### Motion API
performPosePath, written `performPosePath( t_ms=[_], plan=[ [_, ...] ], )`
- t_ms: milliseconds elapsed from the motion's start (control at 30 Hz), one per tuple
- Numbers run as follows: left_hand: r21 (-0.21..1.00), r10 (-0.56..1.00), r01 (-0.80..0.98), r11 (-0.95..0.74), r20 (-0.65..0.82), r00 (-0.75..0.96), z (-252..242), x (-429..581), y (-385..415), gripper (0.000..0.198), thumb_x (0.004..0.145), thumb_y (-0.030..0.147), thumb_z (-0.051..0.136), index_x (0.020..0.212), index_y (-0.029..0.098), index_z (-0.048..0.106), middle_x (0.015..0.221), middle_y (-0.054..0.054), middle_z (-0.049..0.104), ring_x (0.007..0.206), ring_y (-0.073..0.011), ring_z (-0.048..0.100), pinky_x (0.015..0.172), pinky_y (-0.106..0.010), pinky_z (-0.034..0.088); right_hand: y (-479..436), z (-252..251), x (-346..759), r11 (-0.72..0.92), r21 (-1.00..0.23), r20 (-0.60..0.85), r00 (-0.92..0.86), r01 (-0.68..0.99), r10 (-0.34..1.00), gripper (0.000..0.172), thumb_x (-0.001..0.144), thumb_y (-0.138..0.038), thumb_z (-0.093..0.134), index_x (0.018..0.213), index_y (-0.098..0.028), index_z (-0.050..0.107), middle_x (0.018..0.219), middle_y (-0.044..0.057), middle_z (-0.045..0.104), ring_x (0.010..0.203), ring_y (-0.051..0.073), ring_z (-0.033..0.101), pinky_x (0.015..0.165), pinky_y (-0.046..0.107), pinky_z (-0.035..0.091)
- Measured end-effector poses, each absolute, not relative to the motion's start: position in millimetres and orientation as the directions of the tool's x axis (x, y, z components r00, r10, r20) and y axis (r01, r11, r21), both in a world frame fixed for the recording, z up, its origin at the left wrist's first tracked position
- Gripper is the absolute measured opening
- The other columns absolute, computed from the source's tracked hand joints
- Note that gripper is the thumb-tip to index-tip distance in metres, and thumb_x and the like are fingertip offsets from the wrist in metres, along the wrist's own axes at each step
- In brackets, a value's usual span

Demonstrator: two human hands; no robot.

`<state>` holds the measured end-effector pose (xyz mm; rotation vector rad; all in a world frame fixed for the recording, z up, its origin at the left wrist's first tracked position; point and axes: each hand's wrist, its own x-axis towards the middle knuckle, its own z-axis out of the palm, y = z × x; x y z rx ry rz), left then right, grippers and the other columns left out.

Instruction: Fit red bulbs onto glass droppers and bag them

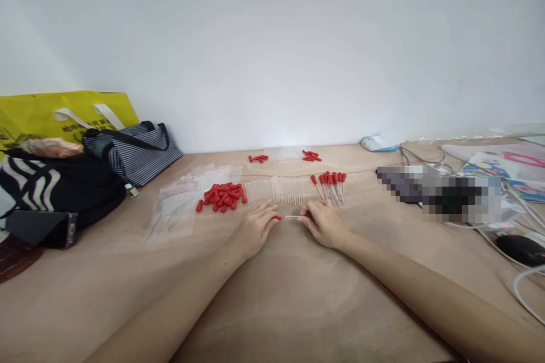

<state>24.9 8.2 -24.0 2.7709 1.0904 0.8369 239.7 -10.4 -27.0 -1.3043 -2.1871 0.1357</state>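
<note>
My left hand [256, 228] pinches a red rubber dropper bulb [277, 218]. Facing it across a small gap, my right hand [322, 223] grips a thin clear glass dropper tube [291, 217] that points left towards the bulb. Behind both hands lies a row of clear glass tubes [275, 189]. To the left of that row is a pile of loose red bulbs [222, 197]. Several droppers with red bulbs fitted [330, 180] lie just beyond my right hand.
Clear plastic bags [174, 207] lie left of the bulb pile. Farther back are more red bulbs [258, 158] and tubes [289, 154]. Bags, including a striped one [149, 150], line the left side. A black mouse [522, 249], cables and a tissue pack [378, 143] are on the right.
</note>
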Motion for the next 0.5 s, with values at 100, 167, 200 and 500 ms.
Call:
performPosePath(
  t_ms=[100,167,200,500],
  plan=[
    [0.217,0.644,0.628,-0.747,0.470,0.603,-23.1,25.2,7.7,0.024,0.088,0.025,0.036,0.092,0.017,0.058,0.104,-0.006,0.063,0.109,-0.0229,0.050,0.089,-0.042,0.043,-11.6,-27.2,237.1,0.518,-0.388,0.435,-0.344,0.763,0.832,0.012,0.084,-0.026,0.043,0.077,-0.017,0.047,0.070,-0.001,0.058,0.065,0.012,0.050,0.069,0.029,0.025],
    [0.206,0.630,0.621,-0.757,0.481,0.609,-23.1,26.3,7.2,0.023,0.088,0.024,0.036,0.093,0.018,0.057,0.102,-0.006,0.064,0.107,-0.0226,0.051,0.089,-0.042,0.042,-12.0,-26.8,235.6,0.525,-0.392,0.434,-0.351,0.756,0.830,0.013,0.085,-0.026,0.042,0.077,-0.017,0.047,0.070,-0.001,0.059,0.063,0.012,0.050,0.070,0.029,0.025],
    [0.200,0.622,0.615,-0.763,0.487,0.613,-23.1,27.1,6.6,0.023,0.088,0.024,0.035,0.094,0.018,0.057,0.101,-0.006,0.064,0.106,-0.0222,0.052,0.089,-0.042,0.042,-12.1,-26.6,234.7,0.529,-0.393,0.436,-0.355,0.752,0.827,0.013,0.085,-0.027,0.042,0.076,-0.018,0.047,0.070,-0.001,0.059,0.063,0.011,0.050,0.070,0.029,0.025],
    [0.260,0.634,0.594,-0.761,0.492,0.596,-19.4,32.4,-2.1,0.025,0.088,0.025,0.034,0.091,0.016,0.057,0.098,-0.009,0.063,0.096,-0.0199,0.056,0.083,-0.038,0.045,-14.7,-24.5,231.2,0.593,-0.392,0.503,-0.376,0.703,0.778,0.017,0.087,-0.027,0.039,0.080,-0.017,0.051,0.071,0.000,0.060,0.064,0.011,0.052,0.070,0.028,0.025]
  ],
)
